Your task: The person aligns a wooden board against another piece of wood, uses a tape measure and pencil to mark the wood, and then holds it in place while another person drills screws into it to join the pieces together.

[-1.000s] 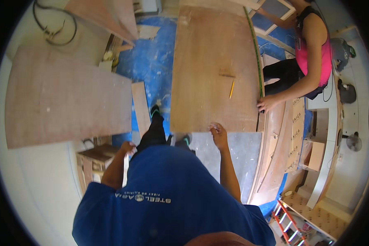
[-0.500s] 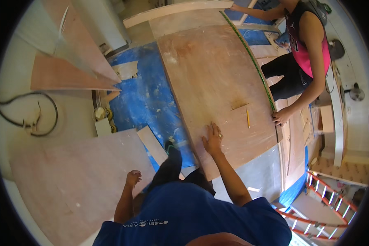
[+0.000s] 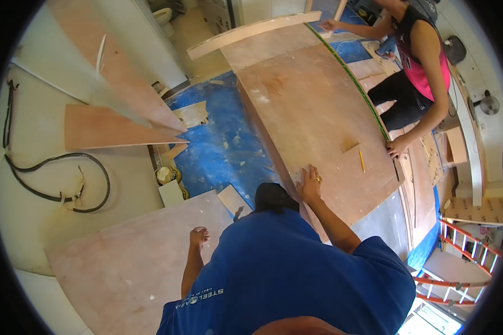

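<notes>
My right hand (image 3: 309,184) rests flat on the near left part of a large plywood sheet (image 3: 307,106), fingers stretched out, a ring on one of them. Beside me on the left, my left hand (image 3: 199,235) hangs loosely curled above a lower plywood panel (image 3: 134,251), with nothing visible in it. A yellow pencil (image 3: 362,161) lies on the sheet to the right of my right hand. Along the sheet's right edge runs a green tape measure (image 3: 347,71). A co-worker's hand (image 3: 397,146) presses at its near end.
The co-worker (image 3: 416,67) stands on the sheet's right side. A narrow board (image 3: 251,34) lies across its far end. Blue floor covering (image 3: 223,145) shows on the left, near leaning plywood pieces (image 3: 117,127) and a black cable (image 3: 56,195). An orange ladder (image 3: 469,245) is at right.
My view has shifted, and my body has leaned forward, hiding my legs. My right hand stays on the sheet, now nearer its left edge. The co-worker's far hand has come off the narrow board.
</notes>
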`<state>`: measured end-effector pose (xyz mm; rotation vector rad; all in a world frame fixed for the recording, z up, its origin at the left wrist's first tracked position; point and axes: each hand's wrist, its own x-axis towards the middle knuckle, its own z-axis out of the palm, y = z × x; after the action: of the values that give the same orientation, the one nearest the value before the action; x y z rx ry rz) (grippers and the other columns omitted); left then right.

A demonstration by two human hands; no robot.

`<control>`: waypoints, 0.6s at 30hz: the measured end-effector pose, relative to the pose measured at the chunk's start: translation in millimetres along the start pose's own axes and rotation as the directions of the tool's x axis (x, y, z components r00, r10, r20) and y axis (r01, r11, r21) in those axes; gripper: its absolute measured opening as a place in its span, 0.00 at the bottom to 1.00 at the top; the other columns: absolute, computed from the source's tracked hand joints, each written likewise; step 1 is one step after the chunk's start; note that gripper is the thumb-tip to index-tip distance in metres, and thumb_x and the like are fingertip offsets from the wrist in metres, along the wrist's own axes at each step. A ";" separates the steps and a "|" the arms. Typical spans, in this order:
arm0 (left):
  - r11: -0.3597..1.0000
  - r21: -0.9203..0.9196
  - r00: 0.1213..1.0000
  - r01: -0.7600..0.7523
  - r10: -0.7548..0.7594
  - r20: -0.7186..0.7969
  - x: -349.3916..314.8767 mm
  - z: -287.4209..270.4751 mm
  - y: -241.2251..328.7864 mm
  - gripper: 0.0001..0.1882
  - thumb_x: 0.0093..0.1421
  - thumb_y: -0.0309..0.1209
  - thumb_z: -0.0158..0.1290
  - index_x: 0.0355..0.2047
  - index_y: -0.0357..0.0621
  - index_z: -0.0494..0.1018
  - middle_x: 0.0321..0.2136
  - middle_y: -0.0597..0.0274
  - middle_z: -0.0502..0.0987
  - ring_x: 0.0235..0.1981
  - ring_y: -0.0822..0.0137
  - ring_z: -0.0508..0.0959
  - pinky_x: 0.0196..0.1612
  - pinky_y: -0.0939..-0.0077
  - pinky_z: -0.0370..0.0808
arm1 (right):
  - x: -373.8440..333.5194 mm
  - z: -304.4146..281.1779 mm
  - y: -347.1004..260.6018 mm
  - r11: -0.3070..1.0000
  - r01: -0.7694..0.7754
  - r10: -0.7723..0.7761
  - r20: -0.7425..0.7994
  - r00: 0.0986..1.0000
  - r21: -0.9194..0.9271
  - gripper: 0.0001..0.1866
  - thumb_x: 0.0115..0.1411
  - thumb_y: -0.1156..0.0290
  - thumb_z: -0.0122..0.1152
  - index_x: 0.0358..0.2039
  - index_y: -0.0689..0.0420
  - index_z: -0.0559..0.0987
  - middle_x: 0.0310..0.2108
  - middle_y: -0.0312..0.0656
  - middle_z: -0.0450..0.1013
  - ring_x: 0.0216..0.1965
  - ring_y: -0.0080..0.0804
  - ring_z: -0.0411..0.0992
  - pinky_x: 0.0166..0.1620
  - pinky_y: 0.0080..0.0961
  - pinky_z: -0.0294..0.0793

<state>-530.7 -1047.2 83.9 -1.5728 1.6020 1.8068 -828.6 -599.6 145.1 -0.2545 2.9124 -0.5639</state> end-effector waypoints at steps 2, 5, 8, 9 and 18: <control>0.997 -0.062 0.998 0.043 -0.041 0.036 17.1 0.2 -8.9 0.08 0.60 0.26 0.52 0.39 0.37 0.75 0.26 0.55 0.77 0.17 0.68 0.73 0.18 0.77 0.69 | 30.6 -1.0 -20.1 0.996 0.083 -0.083 -0.014 0.996 0.022 0.32 0.56 0.64 0.60 0.61 0.57 0.66 0.68 0.55 0.50 0.69 0.59 0.47 0.65 0.58 0.51; 0.936 0.227 0.950 -0.270 0.221 0.220 41.3 -4.5 -2.6 0.07 0.59 0.24 0.53 0.37 0.37 0.76 0.25 0.54 0.77 0.14 0.70 0.69 0.16 0.78 0.67 | 80.7 -0.7 -51.3 0.983 0.170 -0.166 -0.059 0.984 0.073 0.30 0.55 0.66 0.60 0.59 0.58 0.68 0.66 0.55 0.53 0.68 0.57 0.49 0.64 0.56 0.54; 0.911 0.381 0.980 -0.160 0.100 0.171 30.9 36.8 95.2 0.06 0.59 0.25 0.53 0.36 0.37 0.76 0.25 0.54 0.78 0.16 0.69 0.73 0.17 0.77 0.68 | 131.7 7.8 -70.6 0.975 0.193 -0.183 -0.092 0.979 0.110 0.28 0.56 0.67 0.60 0.57 0.58 0.70 0.65 0.54 0.56 0.67 0.56 0.52 0.63 0.54 0.56; 0.918 0.359 0.980 -0.167 0.116 0.159 45.6 31.6 111.7 0.06 0.59 0.25 0.54 0.36 0.37 0.76 0.25 0.54 0.78 0.17 0.68 0.73 0.18 0.77 0.68 | 148.4 7.5 -83.7 0.966 0.220 -0.209 -0.090 0.974 0.136 0.28 0.56 0.67 0.60 0.57 0.58 0.70 0.64 0.54 0.56 0.66 0.55 0.53 0.63 0.54 0.56; 0.711 0.404 0.818 -0.575 0.495 0.293 207.1 46.5 352.9 0.13 0.60 0.36 0.51 0.33 0.37 0.75 0.22 0.54 0.76 0.21 0.60 0.77 0.27 0.67 0.74 | 295.2 10.3 -160.8 0.934 0.264 -0.256 -0.067 0.964 0.240 0.27 0.55 0.66 0.61 0.56 0.58 0.71 0.63 0.54 0.59 0.65 0.54 0.56 0.61 0.53 0.59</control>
<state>-901.5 -1225.6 98.3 -0.7497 2.3623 1.5209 -1091.9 -808.4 159.4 -0.6066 2.8189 -0.9725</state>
